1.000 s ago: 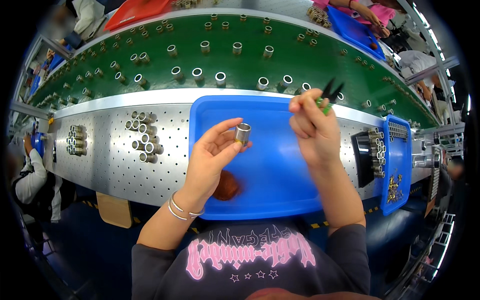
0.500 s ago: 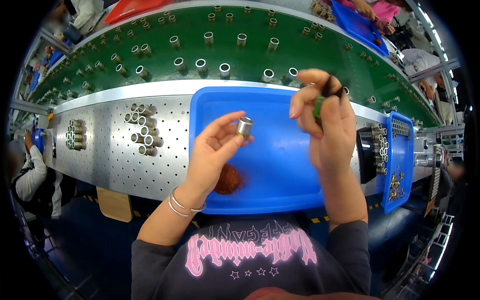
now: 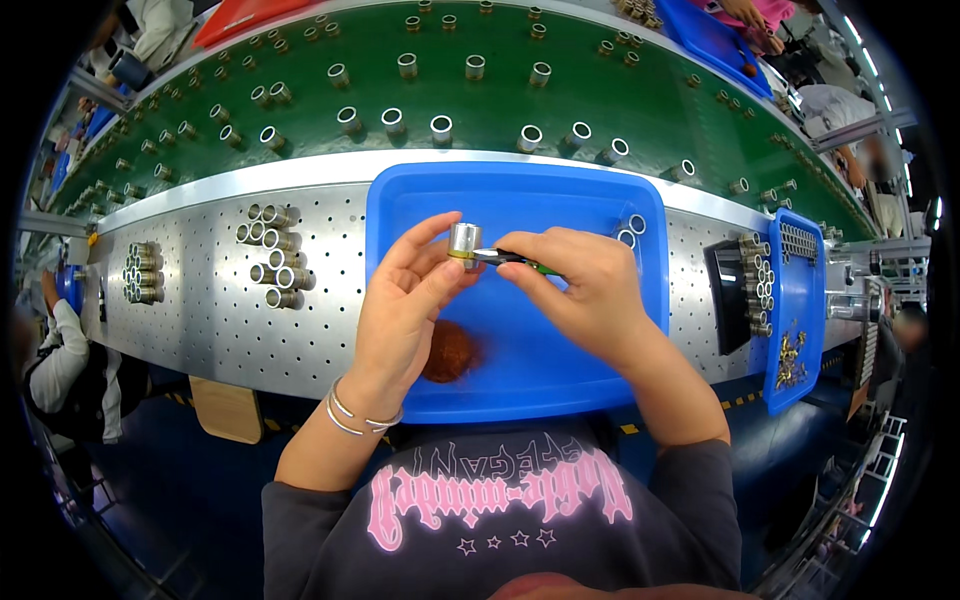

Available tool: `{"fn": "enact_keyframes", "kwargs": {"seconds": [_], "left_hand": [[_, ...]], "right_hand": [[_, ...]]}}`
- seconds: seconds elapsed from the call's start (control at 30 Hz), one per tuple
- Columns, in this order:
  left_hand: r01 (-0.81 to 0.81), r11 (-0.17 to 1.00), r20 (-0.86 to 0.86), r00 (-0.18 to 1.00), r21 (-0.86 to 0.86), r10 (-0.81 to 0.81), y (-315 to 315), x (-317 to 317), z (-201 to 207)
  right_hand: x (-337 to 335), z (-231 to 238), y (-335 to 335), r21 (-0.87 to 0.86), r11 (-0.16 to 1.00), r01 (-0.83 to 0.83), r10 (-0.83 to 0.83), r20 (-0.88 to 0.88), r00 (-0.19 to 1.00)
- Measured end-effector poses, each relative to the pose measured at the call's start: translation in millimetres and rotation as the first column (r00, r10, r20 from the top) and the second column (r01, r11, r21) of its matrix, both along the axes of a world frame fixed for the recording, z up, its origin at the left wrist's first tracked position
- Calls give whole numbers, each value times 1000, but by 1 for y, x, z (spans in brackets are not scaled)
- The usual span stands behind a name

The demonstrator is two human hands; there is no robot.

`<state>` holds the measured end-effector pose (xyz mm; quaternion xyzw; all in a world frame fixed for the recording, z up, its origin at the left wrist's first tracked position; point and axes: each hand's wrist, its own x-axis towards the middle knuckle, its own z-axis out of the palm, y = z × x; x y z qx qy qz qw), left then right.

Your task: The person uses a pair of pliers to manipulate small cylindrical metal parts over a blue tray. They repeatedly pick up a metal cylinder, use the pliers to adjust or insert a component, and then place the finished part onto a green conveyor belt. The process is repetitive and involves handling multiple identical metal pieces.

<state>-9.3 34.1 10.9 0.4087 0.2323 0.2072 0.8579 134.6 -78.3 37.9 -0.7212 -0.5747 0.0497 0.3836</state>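
My left hand [image 3: 395, 305] pinches a short silver metal sleeve [image 3: 465, 237] with a yellowish lower band, held upright over the blue tray [image 3: 560, 375]. My right hand [image 3: 592, 290] is closed around a slim hand tool [image 3: 542, 267] with a black-and-green handle; its exact kind does not show. The tool's narrow metal tip meets the lower part of the sleeve, by the band. Below my left hand a round reddish-brown, fibrous clump [image 3: 452, 352] lies in the tray. Two more sleeves [image 3: 637, 225] sit near the tray's right side, just beyond my right hand.
Beyond the tray runs a green conveyor belt [image 3: 310, 95] carrying many sleeves. On the perforated metal table [image 3: 330, 250], sleeves are grouped at left [image 3: 268, 255]. At right are a black box [image 3: 726, 298], stacked sleeves [image 3: 757, 285] and a smaller blue tray [image 3: 783, 225] with small brass-coloured parts.
My right hand has come down and left, bringing the tool's tip to the sleeve. My left hand has shifted slightly left with the sleeve. Two sleeves in the tray are now uncovered.
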Motion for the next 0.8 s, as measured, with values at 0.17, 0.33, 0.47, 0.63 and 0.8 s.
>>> {"fn": "enact_keyframes", "kwargs": {"seconds": [0.17,0.33,0.47,0.63,0.8], "left_hand": [[1,1000,11,1000,4,-1,-2,2,1],[-7,999,29,1000,52,6,-3,3,0],[-6,996,22,1000,93,4,-4,5,-2],[-6,996,23,1000,87,4,-6,6,-2],[2,999,16,1000,48,-3,-5,5,0]], "right_hand": [[2,-1,-3,14,1000,-1,1,-29,1000],[3,-1,-4,33,999,-7,9,-60,998],[5,-2,-5,41,999,-9,12,-69,998],[5,1,-7,15,1000,-6,7,-75,997],[5,-2,-8,33,999,-5,7,-72,997]]}}
